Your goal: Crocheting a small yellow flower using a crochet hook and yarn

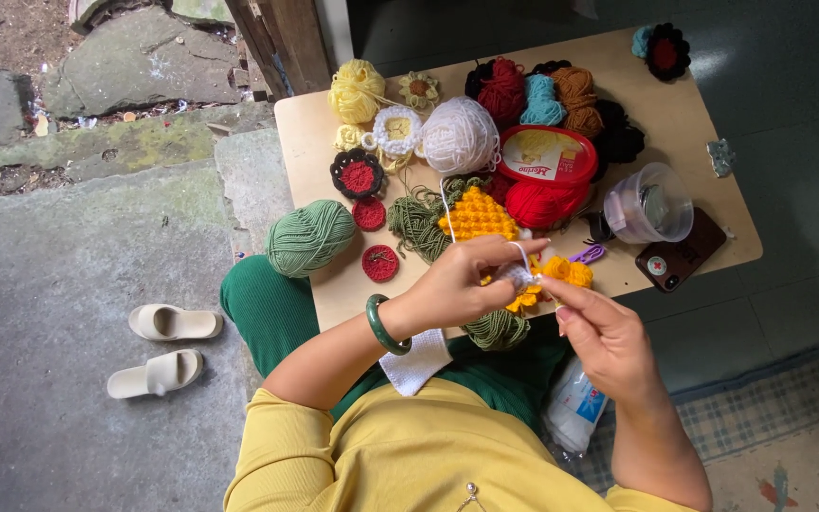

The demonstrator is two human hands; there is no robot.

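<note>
My left hand point(462, 283), with a green bangle at the wrist, pinches a small yellow and white crochet piece point(561, 273) over the near edge of a low wooden table point(319, 142). White yarn point(446, 204) runs from it over my fingers up to a white yarn ball point(459, 136). My right hand point(599, 332) meets the piece from below and right, fingertips closed on what looks like a thin crochet hook. A yellow bobbled crochet patch point(478, 214) lies just beyond my hands.
On the table lie a green yarn ball point(310, 237), several other coloured balls, red crochet rounds point(380, 263), a red-lidded tub point(548, 154), a clear plastic cup point(651, 204) and a phone point(680, 254). White slippers point(165, 346) sit on the concrete at left.
</note>
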